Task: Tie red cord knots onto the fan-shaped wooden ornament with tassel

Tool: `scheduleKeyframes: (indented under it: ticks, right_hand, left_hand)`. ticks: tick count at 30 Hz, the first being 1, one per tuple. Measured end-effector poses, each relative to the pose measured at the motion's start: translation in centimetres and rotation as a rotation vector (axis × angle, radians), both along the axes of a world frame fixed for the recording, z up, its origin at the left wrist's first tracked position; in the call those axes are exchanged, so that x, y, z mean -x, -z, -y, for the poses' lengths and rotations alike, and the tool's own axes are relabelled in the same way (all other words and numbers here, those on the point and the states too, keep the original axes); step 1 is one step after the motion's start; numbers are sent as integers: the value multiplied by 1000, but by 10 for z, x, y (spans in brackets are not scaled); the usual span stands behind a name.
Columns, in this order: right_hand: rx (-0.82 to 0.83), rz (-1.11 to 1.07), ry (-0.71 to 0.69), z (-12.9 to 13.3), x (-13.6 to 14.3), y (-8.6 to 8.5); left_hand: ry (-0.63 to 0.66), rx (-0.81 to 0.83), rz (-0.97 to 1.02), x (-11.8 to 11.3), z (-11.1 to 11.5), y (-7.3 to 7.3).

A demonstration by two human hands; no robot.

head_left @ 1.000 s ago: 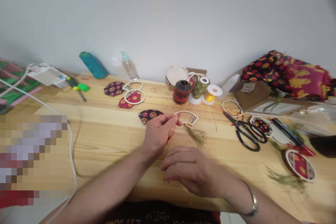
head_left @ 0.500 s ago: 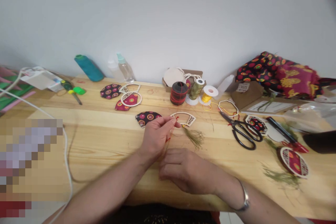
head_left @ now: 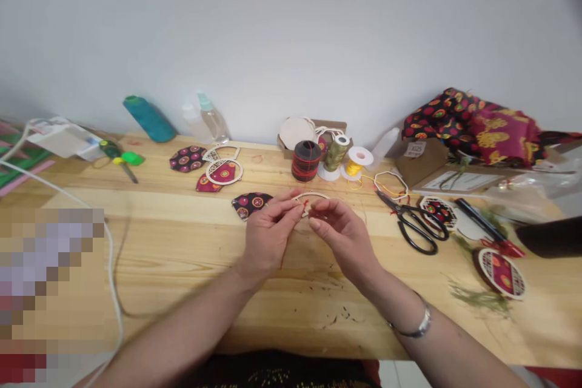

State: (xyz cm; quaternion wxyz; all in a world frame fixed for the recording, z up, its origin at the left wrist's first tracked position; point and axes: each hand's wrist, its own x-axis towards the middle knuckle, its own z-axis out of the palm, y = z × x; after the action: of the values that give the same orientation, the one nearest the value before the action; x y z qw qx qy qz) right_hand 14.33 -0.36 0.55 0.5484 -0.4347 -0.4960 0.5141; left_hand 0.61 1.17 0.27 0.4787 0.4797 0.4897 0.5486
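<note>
My left hand (head_left: 268, 233) is closed in a pinch on a thin red cord (head_left: 306, 202), whose knotted end shows above the fingertips. A strand of it hangs below that hand. My right hand (head_left: 343, 239) is beside it, fingers curved and the thumb apart from them, close to the cord with nothing visible in them. Just behind the fingers lies a pale fan-shaped wooden frame (head_left: 313, 195), mostly covered by the hands. Left of it is a dark patterned fan-shaped fabric piece (head_left: 249, 205), partly behind my left hand.
Behind stand a black-and-red thread spool (head_left: 305, 162), an olive spool (head_left: 336, 153) and a yellow spool (head_left: 357, 163). Black-handled scissors (head_left: 416, 227) and a round ornament (head_left: 502, 274) lie right. A teal cone (head_left: 149, 119) and a white cable (head_left: 110, 260) are left.
My right hand has risen from below the left hand to beside its fingertips, and its fingers have parted. The left hand keeps its pinch on the red cord. The view has shifted slightly.
</note>
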Motion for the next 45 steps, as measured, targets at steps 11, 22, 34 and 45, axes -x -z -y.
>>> scheduleKeyframes:
  ticks: [11, 22, 34, 45]
  right_hand:
    - [324, -214, -240, 3, 9, 6]
    - [-311, 604, 61, 16, 4, -1]
    - [-522, 990, 56, 21, 0, -3]
    - [-598, 1059, -82, 21, -6, -4]
  left_hand:
    - [-25, -45, -148, 1, 3, -2]
    - [-44, -16, -205, -2, 3, -2]
    - [-16, -57, -241, -2, 7, -2]
    - [32, -38, -229, -1, 8, -5]
